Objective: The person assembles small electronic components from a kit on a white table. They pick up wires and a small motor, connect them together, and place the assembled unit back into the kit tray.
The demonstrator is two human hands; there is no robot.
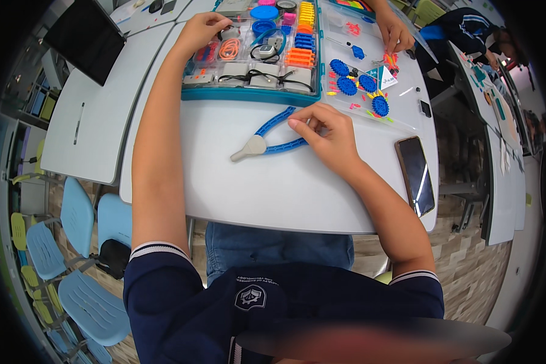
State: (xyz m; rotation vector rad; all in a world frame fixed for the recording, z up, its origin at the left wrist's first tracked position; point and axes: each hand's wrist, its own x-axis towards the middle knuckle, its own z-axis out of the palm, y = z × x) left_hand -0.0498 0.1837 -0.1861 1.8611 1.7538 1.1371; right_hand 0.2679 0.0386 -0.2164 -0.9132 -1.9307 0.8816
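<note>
My right hand is closed on a pair of blue-handled plastic pliers with a grey head. The pliers lie over the white table, their head towards the left, their handles spread apart. One handle runs under my fingers, which hide its end. My left hand reaches over the left part of a teal-edged parts box. Its thumb and fingers are pinched together at a small dark thing too hidden to name. Close below that hand, a coil of orange cord sits in its compartment.
Black cables and orange blocks fill other compartments. At right, a clear tray carries blue gears and small coloured pegs; another person's hand reaches into it. A phone lies near the table's right edge.
</note>
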